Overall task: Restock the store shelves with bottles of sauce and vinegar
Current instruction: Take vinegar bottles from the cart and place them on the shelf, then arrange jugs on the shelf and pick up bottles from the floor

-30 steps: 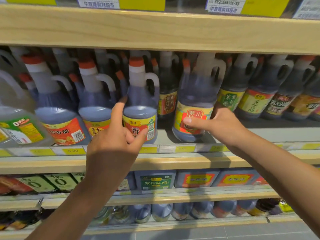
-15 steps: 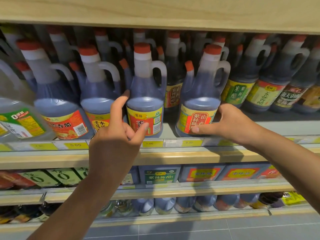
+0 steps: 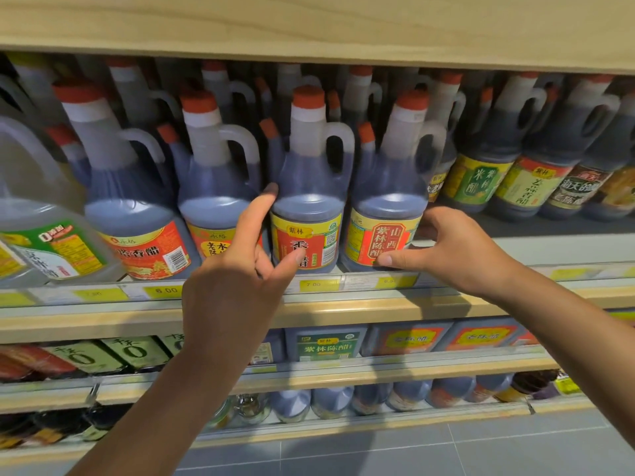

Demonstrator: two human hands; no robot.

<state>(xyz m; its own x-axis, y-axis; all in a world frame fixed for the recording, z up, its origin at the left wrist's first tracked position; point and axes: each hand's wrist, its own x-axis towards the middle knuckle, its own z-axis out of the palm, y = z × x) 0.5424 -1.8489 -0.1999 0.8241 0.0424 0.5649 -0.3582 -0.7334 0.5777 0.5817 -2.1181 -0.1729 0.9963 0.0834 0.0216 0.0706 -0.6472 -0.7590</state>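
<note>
Now vinegar jug between right fingers

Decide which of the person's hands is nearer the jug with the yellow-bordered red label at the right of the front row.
Right. The right hand is at the jug, thumb on its label and fingers curled round its right side. The left hand is at the neighbouring jug.
</note>
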